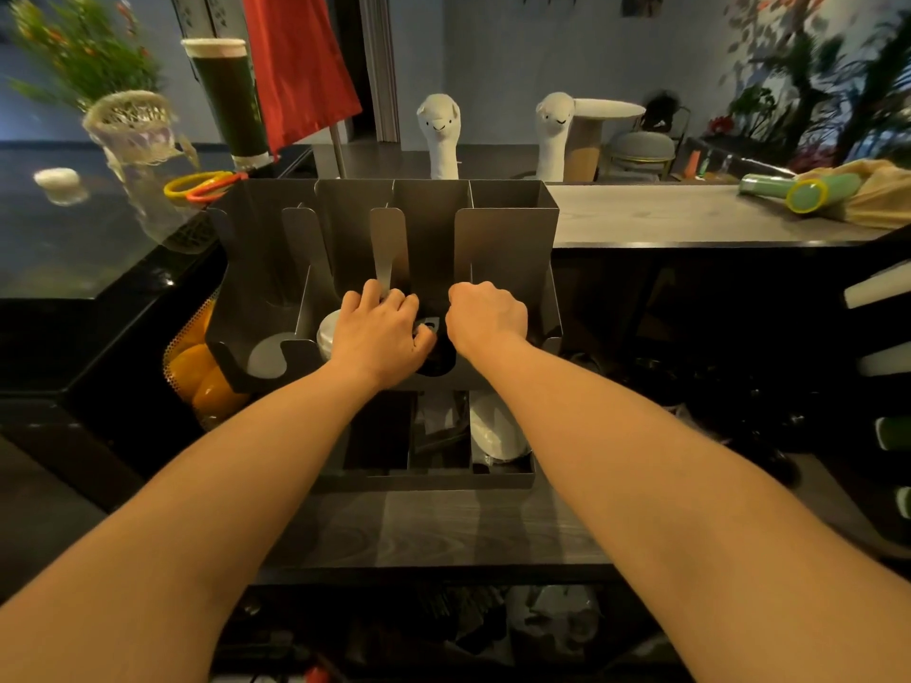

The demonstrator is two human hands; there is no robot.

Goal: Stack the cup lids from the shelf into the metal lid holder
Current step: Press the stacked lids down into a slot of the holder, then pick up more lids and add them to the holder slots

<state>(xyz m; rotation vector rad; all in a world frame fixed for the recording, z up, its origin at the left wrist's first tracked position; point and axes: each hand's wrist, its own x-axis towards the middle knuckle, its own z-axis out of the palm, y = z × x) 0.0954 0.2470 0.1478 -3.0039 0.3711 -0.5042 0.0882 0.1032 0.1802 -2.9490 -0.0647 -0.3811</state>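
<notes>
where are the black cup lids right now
Centre of the head view, in the third slot from the left of the metal lid holder: the black cup lids are gripped between the left hand and right hand, beside the white lids.

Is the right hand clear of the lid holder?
No, the right hand sits inside the metal lid holder, fingers curled at the black lids, opposite the left hand.

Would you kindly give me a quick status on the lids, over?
Left hand grips black lids in holder, third slot. Right hand alongside, fingers hidden. Nothing blocking.
</notes>
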